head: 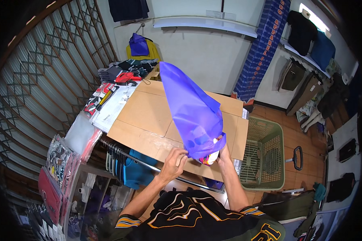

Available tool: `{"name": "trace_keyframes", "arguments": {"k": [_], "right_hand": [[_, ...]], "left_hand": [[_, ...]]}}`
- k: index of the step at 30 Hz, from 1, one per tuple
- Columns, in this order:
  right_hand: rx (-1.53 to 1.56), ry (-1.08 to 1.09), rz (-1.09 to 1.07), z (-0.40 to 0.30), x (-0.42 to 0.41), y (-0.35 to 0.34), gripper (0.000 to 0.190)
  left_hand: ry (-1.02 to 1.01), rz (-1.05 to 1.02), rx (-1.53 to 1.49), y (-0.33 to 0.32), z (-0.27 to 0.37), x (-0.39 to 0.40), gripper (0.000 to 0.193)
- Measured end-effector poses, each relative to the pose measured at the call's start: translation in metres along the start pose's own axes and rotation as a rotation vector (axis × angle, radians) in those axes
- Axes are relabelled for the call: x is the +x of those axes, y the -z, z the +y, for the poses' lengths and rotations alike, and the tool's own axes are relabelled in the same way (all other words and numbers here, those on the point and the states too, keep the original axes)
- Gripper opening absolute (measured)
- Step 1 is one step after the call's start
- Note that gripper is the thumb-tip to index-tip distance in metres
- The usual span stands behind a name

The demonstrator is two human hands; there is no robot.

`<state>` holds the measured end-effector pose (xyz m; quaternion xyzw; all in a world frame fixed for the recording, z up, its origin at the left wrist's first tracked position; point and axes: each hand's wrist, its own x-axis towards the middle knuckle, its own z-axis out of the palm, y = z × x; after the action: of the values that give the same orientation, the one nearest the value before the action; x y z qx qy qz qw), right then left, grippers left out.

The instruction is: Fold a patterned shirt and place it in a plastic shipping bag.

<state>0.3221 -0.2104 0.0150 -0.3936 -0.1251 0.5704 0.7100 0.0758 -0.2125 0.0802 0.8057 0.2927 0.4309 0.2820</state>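
A large purple plastic bag [193,111] extends away from me above the cardboard, its mouth toward my body. At the left side of that mouth, my left hand [174,162] pinches the rim between bent fingers. My right hand [225,153] is at the right side of the mouth, partly hidden by the folded plastic. It grips a white packet with multicoloured print [209,158], which sits partly inside the bag. Under both hands lies a flattened cardboard sheet [141,111], creased and taped, covering the tabletop.
A red tape dispenser [127,78] and a yellow-and-black cutter [107,98] lie on packaged clothes at left. Below the table's front edge runs a metal rail [150,167] with hangers. A green plastic basket [261,180] stands on the floor at right.
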Motion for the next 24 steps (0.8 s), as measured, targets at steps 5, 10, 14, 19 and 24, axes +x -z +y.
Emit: {"name": "trace_keyframes", "arguments": {"k": [5, 10, 14, 19, 24], "right_hand": [[0.035, -0.042, -0.089, -0.004, 0.003, 0.003, 0.036], [0.111, -0.109, -0.126, -0.02, -0.014, -0.029, 0.037], [0.087, -0.073, -0.17, -0.015, 0.005, -0.004, 0.046], [0.163, -0.088, 0.096, -0.02, 0.001, -0.021, 0.049], [-0.093, 0.072, 0.342, -0.003, 0.01, -0.01, 0.037]], "left_hand": [[0.096, 0.095, 0.002, -0.008, -0.009, 0.015, 0.042], [0.248, 0.15, -0.053, -0.022, -0.039, 0.012, 0.03], [0.218, 0.149, -0.009, -0.034, -0.039, 0.014, 0.019], [0.116, -0.004, -0.014, -0.034, -0.022, 0.003, 0.008], [0.11, -0.079, -0.029, -0.047, -0.008, -0.006, 0.009]]}}
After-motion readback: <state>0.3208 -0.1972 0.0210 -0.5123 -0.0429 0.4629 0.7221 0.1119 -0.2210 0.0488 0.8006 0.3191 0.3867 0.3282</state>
